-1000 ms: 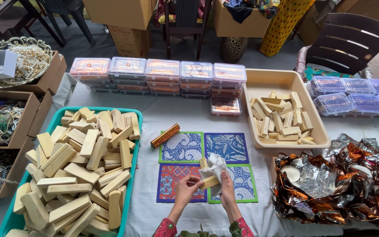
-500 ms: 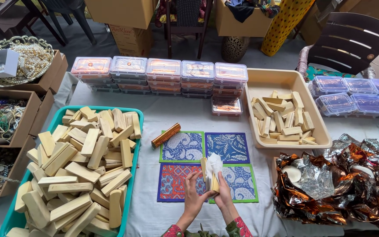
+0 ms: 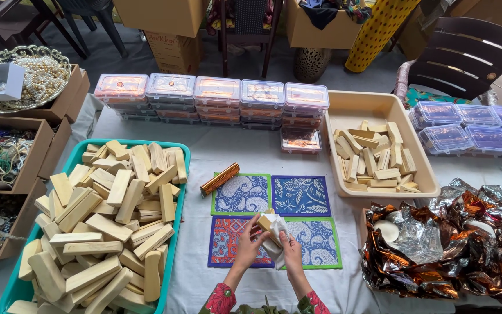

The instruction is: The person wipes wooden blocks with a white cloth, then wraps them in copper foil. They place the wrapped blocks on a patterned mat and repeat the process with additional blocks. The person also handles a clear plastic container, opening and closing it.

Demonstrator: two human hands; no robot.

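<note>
My left hand (image 3: 250,239) and my right hand (image 3: 291,251) meet over the patterned mats (image 3: 274,220) at the table's near edge. Together they grip a pale wooden block (image 3: 268,224) and a white cloth (image 3: 275,244) that wraps its lower end. The left fingers close on the block's left side. From the right hand the cloth hangs down. A block wrapped in copper foil (image 3: 219,178) lies on the white tablecloth just above the upper-left mat.
A teal tray (image 3: 179,197) heaped with pale wooden blocks stands at left. A beige tray (image 3: 350,107) with fewer blocks sits at right. Clear lidded boxes (image 3: 211,99) line the back. Crumpled copper foil sheets (image 3: 472,244) fill the right. Cardboard boxes of beads (image 3: 1,157) stand at the far left.
My hands drew together on the block and cloth. The left hand moved right onto the block, and the cloth now wraps lower around it.
</note>
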